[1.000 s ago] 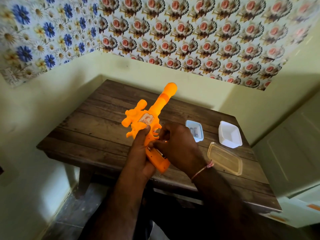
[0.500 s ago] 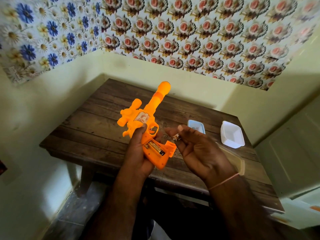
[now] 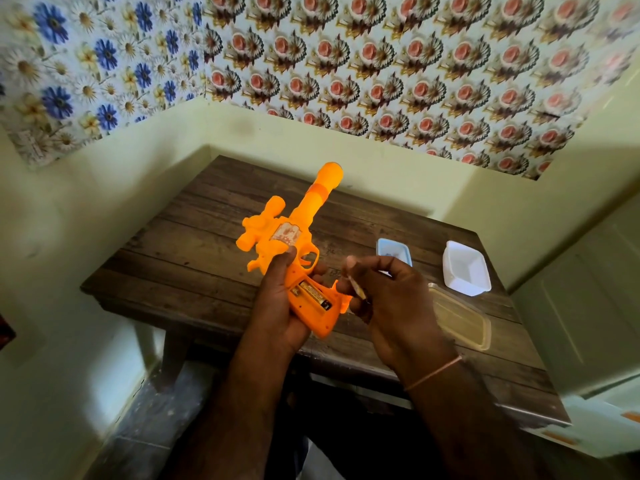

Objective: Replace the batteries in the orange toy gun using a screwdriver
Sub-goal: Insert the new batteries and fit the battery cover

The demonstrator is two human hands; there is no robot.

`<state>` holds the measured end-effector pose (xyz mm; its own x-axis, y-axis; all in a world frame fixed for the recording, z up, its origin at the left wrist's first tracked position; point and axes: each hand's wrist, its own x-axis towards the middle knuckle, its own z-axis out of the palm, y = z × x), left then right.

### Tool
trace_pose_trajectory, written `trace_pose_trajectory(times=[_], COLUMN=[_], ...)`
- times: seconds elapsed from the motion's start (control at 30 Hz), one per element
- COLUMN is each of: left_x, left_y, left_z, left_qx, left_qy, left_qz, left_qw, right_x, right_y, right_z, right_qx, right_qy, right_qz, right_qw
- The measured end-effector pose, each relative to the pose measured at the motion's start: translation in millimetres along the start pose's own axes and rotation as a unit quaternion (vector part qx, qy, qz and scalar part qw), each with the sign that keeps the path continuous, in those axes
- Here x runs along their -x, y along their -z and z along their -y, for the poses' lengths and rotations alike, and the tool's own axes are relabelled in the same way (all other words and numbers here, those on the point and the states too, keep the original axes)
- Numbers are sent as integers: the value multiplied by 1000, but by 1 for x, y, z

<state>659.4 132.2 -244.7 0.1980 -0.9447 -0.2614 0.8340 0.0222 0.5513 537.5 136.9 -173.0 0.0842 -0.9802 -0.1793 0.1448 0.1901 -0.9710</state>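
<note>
My left hand (image 3: 277,303) grips the orange toy gun (image 3: 287,237) by its handle, barrel pointing away over the wooden table (image 3: 194,251). The battery compartment in the handle is uncovered, and one battery (image 3: 313,295) lies inside it. My right hand (image 3: 388,296) is just right of the handle and pinches a second battery (image 3: 357,289) between thumb and fingers, a little apart from the compartment. No screwdriver is visible.
On the table's right part stand a small blue-rimmed container (image 3: 394,251), a white tub (image 3: 465,268) and a clear plastic lid (image 3: 462,318). Walls close the table in at the back and left. A pale cabinet (image 3: 588,306) stands at the right.
My right hand drew back from the handle holding a battery, uncovering the compartment, and has now turned the battery in its fingers. The gun stays in my left hand.
</note>
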Motion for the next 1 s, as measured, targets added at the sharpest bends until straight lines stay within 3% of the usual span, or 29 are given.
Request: trace_pose_trajectory(times=[0.1,0.17,0.3,0.37,0.43,0.57,0.73,0.8,1.0], left_x=[-2,-3,0,-1,-1,0,-1,0,0], left_y=[2,2,-2,-3,-2,0,-1,-2,1], left_z=[3,3,-1,-2,-1,-2,-1,-2,-5], left_qx=[22,37,37,29,29,21,-11,-12,3], left_qy=[-2,-2,3,9,8,10,9,15,-3], left_qz=[17,8,-28,-28,-14,4,1,3,26], left_qw=[1000,999,999,999,999,1000,1000,1000,1000], right_x=[4,9,15,16,17,17,11,7,9], right_y=[-3,-6,-10,-10,-8,-6,-4,-2,7], right_z=[-4,-7,-10,-9,-8,-10,-18,-24,-16], right_qx=[256,339,495,516,530,474,546,549,441], right_qy=[120,169,316,323,314,291,335,351,294], right_qz=[6,51,111,125,111,81,104,105,107], right_qw=[959,924,802,783,780,827,761,751,841])
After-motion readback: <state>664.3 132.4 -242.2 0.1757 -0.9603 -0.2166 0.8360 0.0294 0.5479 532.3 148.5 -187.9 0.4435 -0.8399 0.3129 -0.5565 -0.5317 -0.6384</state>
